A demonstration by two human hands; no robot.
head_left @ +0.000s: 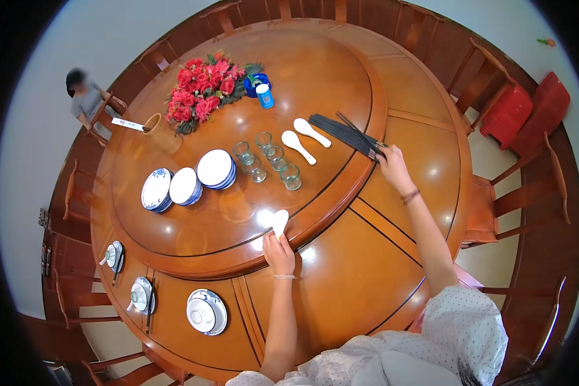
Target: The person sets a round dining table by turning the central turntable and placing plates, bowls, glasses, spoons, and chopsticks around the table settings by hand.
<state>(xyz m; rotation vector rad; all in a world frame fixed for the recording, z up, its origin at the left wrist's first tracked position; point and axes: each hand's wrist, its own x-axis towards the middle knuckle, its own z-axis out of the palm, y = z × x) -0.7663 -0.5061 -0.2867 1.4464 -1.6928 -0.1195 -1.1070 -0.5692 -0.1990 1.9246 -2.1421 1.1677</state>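
My left hand (279, 255) is closed round the handle of a white soup spoon (280, 220), at the near edge of the raised turntable (238, 219). My right hand (395, 168), farther off to the right, has its fingers closed on the near ends of black chopsticks (365, 130). A couple of these are tilted across the bundle of chopsticks (341, 133) lying on the turntable. Two more white spoons (298, 147) lie left of the bundle. Several clear glasses (290, 177) stand between those spoons and three stacks of blue-and-white dishes (216, 168).
Red flowers (202, 89), a blue can (264, 96) and a wooden holder (161, 133) stand farther back. Three place settings (206, 312) with bowls are along the left rim. Wooden chairs (521, 206) ring the table; a person (93, 103) is at far left.
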